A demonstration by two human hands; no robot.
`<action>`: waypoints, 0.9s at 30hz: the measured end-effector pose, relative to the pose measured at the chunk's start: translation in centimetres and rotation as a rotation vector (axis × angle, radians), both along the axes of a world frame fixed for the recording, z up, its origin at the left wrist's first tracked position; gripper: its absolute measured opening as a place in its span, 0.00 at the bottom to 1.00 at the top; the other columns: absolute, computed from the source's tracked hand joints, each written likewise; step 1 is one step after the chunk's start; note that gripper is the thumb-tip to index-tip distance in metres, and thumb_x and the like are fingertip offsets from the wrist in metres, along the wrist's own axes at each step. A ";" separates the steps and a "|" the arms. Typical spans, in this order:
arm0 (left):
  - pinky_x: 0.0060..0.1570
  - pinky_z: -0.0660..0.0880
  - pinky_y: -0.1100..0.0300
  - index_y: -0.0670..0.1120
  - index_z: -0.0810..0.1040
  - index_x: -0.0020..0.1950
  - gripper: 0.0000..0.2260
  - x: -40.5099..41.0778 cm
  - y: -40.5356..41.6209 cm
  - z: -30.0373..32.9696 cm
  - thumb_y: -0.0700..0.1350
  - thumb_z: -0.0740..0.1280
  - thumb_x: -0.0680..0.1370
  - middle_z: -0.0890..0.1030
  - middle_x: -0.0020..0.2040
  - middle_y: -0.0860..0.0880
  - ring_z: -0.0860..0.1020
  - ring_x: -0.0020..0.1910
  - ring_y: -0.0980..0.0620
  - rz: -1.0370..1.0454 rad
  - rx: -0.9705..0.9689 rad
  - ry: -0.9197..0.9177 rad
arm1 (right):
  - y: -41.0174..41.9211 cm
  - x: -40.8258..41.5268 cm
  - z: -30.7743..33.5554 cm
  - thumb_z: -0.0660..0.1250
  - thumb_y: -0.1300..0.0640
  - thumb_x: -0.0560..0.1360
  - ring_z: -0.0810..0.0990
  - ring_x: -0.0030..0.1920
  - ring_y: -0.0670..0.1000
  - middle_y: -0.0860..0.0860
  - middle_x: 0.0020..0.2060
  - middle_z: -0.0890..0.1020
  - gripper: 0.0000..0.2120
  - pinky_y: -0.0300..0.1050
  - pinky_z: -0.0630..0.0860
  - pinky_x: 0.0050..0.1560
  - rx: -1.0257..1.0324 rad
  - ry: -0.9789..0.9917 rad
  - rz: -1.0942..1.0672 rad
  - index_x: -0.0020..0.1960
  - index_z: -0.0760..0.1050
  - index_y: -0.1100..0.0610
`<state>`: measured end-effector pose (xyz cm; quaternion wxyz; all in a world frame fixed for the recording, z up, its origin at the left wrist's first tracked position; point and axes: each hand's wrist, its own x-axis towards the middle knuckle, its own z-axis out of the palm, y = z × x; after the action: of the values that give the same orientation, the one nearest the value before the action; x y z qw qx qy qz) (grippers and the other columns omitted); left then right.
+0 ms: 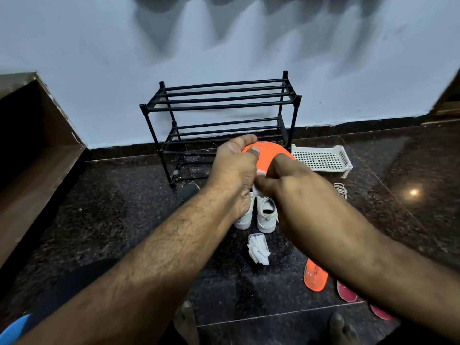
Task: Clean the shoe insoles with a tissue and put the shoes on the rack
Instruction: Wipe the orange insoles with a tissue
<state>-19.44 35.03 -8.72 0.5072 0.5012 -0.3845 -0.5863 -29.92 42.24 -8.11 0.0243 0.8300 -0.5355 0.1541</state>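
Insole held up and wiped before the rack

Insole [270, 153], orange, sits in the air in front of the black rack [224, 115]. At its left edge the left hand [234, 168] grips it, thumb on the face. Just right, the right hand [286, 175] pinches a white tissue [260, 173] against it. Below on the floor [124, 207] stand white shoes [266, 215], then a tissue pack [258, 247], a second insole [316, 275] and pink shoes [347, 293]. A white tray [321, 158] lies beside the rack.
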 end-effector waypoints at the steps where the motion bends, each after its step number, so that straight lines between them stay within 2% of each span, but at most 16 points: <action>1: 0.29 0.77 0.62 0.45 0.76 0.67 0.13 -0.1 0.0 0.0 0.36 0.60 0.84 0.81 0.54 0.41 0.78 0.37 0.50 -0.001 -0.016 -0.017 | -0.1 -0.4 0.4 0.72 0.69 0.65 0.76 0.41 0.54 0.49 0.41 0.68 0.15 0.44 0.71 0.39 -0.021 0.006 0.012 0.49 0.82 0.55; 3: 0.25 0.75 0.63 0.44 0.75 0.67 0.13 -0.2 0.1 0.2 0.36 0.61 0.84 0.82 0.54 0.41 0.78 0.33 0.52 -0.007 -0.046 -0.022 | -1.2 -1.8 1.3 0.70 0.66 0.70 0.78 0.40 0.55 0.51 0.41 0.73 0.11 0.44 0.69 0.40 -0.094 -0.046 -0.026 0.49 0.84 0.54; 5: 0.22 0.73 0.64 0.44 0.75 0.67 0.13 0.0 -0.1 0.3 0.36 0.61 0.84 0.82 0.52 0.41 0.76 0.27 0.56 -0.006 -0.067 -0.036 | -2.6 -3.8 2.5 0.67 0.64 0.73 0.79 0.40 0.58 0.55 0.42 0.78 0.11 0.43 0.62 0.39 -0.160 -0.135 -0.107 0.49 0.85 0.56; 8: 0.20 0.69 0.67 0.43 0.75 0.67 0.13 0.1 0.0 0.6 0.35 0.61 0.84 0.79 0.48 0.44 0.72 0.21 0.59 0.012 -0.067 -0.017 | -3.3 -4.4 2.4 0.65 0.58 0.76 0.78 0.38 0.58 0.55 0.41 0.76 0.10 0.40 0.56 0.38 -0.124 -0.148 -0.142 0.48 0.86 0.56; 10: 0.20 0.73 0.64 0.43 0.75 0.67 0.13 0.0 0.0 0.6 0.34 0.61 0.83 0.79 0.52 0.42 0.75 0.27 0.54 0.023 -0.045 -0.007 | -2.6 -3.1 0.7 0.68 0.57 0.78 0.74 0.36 0.54 0.52 0.41 0.73 0.07 0.40 0.60 0.40 -0.099 -0.079 -0.135 0.46 0.84 0.57; 12: 0.27 0.80 0.55 0.45 0.77 0.64 0.12 0.1 -0.2 0.3 0.35 0.63 0.83 0.81 0.56 0.39 0.76 0.33 0.48 0.042 -0.024 -0.019 | -1.3 -1.4 -0.6 0.72 0.62 0.74 0.73 0.37 0.52 0.51 0.41 0.72 0.03 0.43 0.69 0.38 -0.112 -0.010 -0.065 0.47 0.82 0.57; 14: 0.37 0.80 0.50 0.47 0.77 0.62 0.11 0.3 -0.3 0.0 0.36 0.64 0.82 0.81 0.58 0.37 0.77 0.40 0.44 0.068 -0.005 -0.008 | -0.3 -0.7 -0.5 0.73 0.66 0.69 0.76 0.39 0.54 0.51 0.42 0.73 0.10 0.45 0.75 0.38 -0.078 -0.019 0.016 0.49 0.83 0.56; 15: 0.41 0.81 0.48 0.47 0.77 0.63 0.12 0.3 -0.4 0.0 0.36 0.65 0.82 0.80 0.58 0.38 0.77 0.42 0.43 0.075 -0.008 -0.007 | -0.3 -1.0 -0.1 0.73 0.65 0.70 0.77 0.40 0.55 0.52 0.42 0.74 0.09 0.46 0.76 0.39 -0.091 -0.038 0.027 0.49 0.84 0.57; 16: 0.41 0.81 0.49 0.46 0.76 0.65 0.13 0.3 -0.4 0.1 0.36 0.64 0.82 0.80 0.59 0.38 0.79 0.42 0.45 0.075 -0.019 -0.001 | -0.6 -1.5 0.3 0.70 0.63 0.73 0.78 0.41 0.56 0.53 0.43 0.75 0.07 0.45 0.75 0.40 -0.124 -0.074 0.017 0.50 0.84 0.57; 18: 0.30 0.80 0.58 0.43 0.75 0.68 0.14 0.2 -0.3 0.4 0.34 0.62 0.82 0.81 0.60 0.37 0.81 0.34 0.50 0.058 -0.028 0.032 | -2.1 -2.8 1.3 0.62 0.58 0.77 0.79 0.41 0.57 0.54 0.43 0.76 0.12 0.45 0.71 0.41 -0.222 -0.151 -0.062 0.50 0.84 0.58; 19: 0.28 0.79 0.58 0.42 0.74 0.68 0.14 0.2 -0.3 0.5 0.33 0.62 0.83 0.81 0.60 0.37 0.81 0.34 0.49 0.050 -0.022 0.044 | -2.7 -3.1 1.4 0.61 0.57 0.78 0.79 0.41 0.57 0.54 0.43 0.76 0.13 0.45 0.70 0.41 -0.229 -0.147 -0.080 0.49 0.84 0.58; 22: 0.38 0.82 0.48 0.45 0.76 0.66 0.13 0.6 -0.4 0.1 0.34 0.63 0.82 0.80 0.59 0.39 0.83 0.43 0.42 0.071 0.008 0.031 | -1.6 -1.8 0.5 0.68 0.58 0.79 0.78 0.40 0.53 0.51 0.43 0.75 0.07 0.40 0.69 0.42 -0.107 -0.054 -0.018 0.51 0.84 0.56; 24: 0.43 0.82 0.43 0.46 0.77 0.63 0.12 0.9 -0.6 -0.1 0.35 0.63 0.82 0.81 0.59 0.37 0.82 0.46 0.40 0.091 0.026 0.029 | -0.3 -1.2 0.6 0.68 0.61 0.77 0.78 0.40 0.50 0.50 0.43 0.75 0.09 0.39 0.70 0.42 -0.026 -0.085 0.081 0.54 0.84 0.54; 26: 0.40 0.83 0.43 0.45 0.76 0.65 0.13 1.1 -0.7 0.2 0.34 0.63 0.82 0.80 0.60 0.37 0.83 0.49 0.38 0.080 0.033 0.048 | -0.8 -1.8 1.3 0.66 0.60 0.76 0.77 0.39 0.50 0.51 0.43 0.76 0.11 0.37 0.66 0.42 -0.074 -0.152 0.077 0.54 0.85 0.54; 27: 0.38 0.84 0.44 0.43 0.74 0.67 0.14 1.0 -0.7 0.4 0.34 0.62 0.83 0.79 0.61 0.37 0.83 0.48 0.40 0.064 0.030 0.055 | -1.7 -2.4 1.4 0.65 0.58 0.76 0.78 0.39 0.52 0.52 0.43 0.77 0.11 0.38 0.65 0.41 -0.142 -0.183 0.042 0.53 0.85 0.56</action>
<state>-18.40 34.31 -8.33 0.5284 0.5045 -0.3455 -0.5890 -32.34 40.53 -6.72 0.0308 0.8197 -0.5059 0.2670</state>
